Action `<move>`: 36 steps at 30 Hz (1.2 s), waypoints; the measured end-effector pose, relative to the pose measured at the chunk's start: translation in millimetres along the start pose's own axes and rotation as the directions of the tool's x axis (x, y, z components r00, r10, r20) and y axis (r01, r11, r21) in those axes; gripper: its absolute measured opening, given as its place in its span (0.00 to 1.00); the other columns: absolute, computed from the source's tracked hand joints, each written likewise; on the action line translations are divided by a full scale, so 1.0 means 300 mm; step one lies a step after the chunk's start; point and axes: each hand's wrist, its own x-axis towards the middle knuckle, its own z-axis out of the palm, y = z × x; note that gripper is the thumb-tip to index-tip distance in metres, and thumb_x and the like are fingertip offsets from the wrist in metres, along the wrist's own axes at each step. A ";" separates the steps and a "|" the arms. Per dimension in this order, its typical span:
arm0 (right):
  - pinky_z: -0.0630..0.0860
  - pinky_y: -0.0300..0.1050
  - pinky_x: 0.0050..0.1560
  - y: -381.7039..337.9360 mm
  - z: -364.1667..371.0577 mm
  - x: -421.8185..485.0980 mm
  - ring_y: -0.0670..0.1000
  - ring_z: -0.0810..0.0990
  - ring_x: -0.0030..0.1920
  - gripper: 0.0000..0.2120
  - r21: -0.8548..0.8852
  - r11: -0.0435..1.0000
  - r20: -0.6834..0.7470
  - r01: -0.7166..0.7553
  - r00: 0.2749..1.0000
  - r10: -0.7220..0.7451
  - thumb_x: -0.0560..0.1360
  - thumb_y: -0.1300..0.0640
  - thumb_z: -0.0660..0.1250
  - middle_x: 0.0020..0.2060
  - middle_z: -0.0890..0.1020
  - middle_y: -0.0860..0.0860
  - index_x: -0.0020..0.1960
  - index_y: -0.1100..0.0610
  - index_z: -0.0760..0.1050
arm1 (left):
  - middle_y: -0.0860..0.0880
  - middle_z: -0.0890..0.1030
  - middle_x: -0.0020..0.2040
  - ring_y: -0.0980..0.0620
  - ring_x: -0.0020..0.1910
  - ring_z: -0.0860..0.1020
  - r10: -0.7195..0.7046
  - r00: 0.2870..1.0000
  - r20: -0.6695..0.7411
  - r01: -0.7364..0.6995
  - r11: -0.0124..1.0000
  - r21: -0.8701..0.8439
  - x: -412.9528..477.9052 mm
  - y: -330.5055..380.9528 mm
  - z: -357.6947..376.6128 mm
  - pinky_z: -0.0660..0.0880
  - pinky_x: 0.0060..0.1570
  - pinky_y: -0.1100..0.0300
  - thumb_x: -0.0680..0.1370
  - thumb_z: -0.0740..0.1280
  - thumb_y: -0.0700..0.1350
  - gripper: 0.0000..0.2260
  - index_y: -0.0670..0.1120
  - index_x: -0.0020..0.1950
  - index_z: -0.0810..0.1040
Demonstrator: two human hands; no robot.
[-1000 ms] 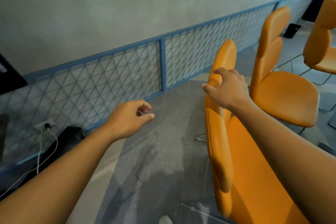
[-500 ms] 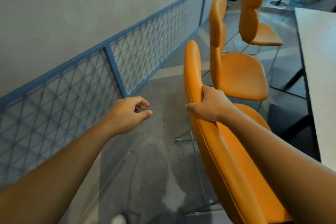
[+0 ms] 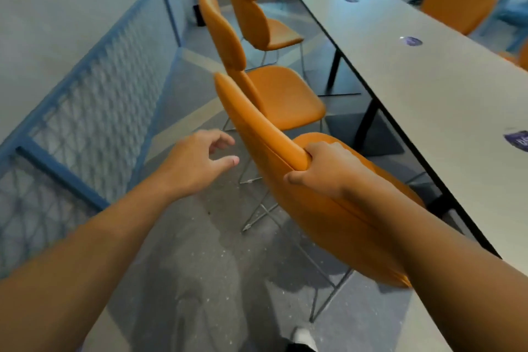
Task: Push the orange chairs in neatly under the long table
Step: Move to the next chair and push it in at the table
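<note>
Right hand [image 3: 323, 171]: clamped on the top edge of the nearest chair [image 3: 257, 123]'s backrest, fingers curled over the seat side, thumb pressed on the rear. The grip sits toward the near end of that edge, not its middle.

Left hand [image 3: 197, 163]: holds nothing, fingers loosely curled, just behind the backrest and not touching it.

Position: nearest chair stands on the floor [image 3: 177, 251] between the mesh railing [image 3: 85, 100] and the bench [image 3: 428, 80], close to the bench's long edge. Whether the seat front is already under the top I cannot tell; the right forearm hides it. Second chair [image 3: 283, 97] and third chair [image 3: 268, 28] stand in line beyond it, clear of the bench, not yet pushed in.

Orientation: seat faces the bench, back faces the railing. The backrest's top edge, its long axis from here, runs roughly along the bench's length.

Risks, as judged:
- An off-centre, one-handed push is likely to swivel the chair, leaving it skewed. The left hand on the far end of the backrest would square it.
- The wire legs [image 3: 257, 214] may drag or catch on the floor and tip the shell.
- A black bench leg [image 3: 368, 120] stands just ahead, toward the second chair; drift that way could jam the seat against it.
- Pushed too deep, the backrest could knock the bench edge.
</note>
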 end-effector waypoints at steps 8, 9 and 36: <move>0.82 0.52 0.47 -0.005 -0.001 0.019 0.49 0.81 0.42 0.21 0.082 0.994 0.049 -0.072 0.997 0.068 0.68 0.33 0.72 0.42 0.81 0.47 0.51 0.46 0.76 | 0.51 0.59 0.77 0.46 0.75 0.59 0.282 0.934 0.218 -0.322 0.930 0.177 0.292 0.080 -0.035 0.64 0.70 0.40 0.64 0.77 0.60 0.44 0.58 0.76 0.62; 0.82 0.52 0.48 -0.006 -0.002 0.027 0.49 0.81 0.42 0.22 0.093 0.992 0.064 -0.082 0.995 0.076 0.67 0.32 0.73 0.43 0.81 0.47 0.52 0.46 0.76 | 0.52 0.60 0.77 0.47 0.76 0.58 0.297 0.916 0.271 -0.353 0.916 0.189 0.321 0.079 -0.031 0.63 0.70 0.39 0.63 0.78 0.61 0.44 0.59 0.75 0.61; 0.72 0.54 0.60 -0.176 0.111 -0.131 0.51 0.77 0.56 0.33 -0.054 0.765 -0.303 -0.642 0.740 0.600 0.66 0.28 0.70 0.56 0.80 0.46 0.67 0.40 0.71 | 0.54 0.79 0.50 0.50 0.53 0.75 0.680 0.489 0.547 -0.870 0.423 0.253 0.565 -0.043 0.039 0.65 0.57 0.48 0.60 0.66 0.77 0.32 0.57 0.54 0.73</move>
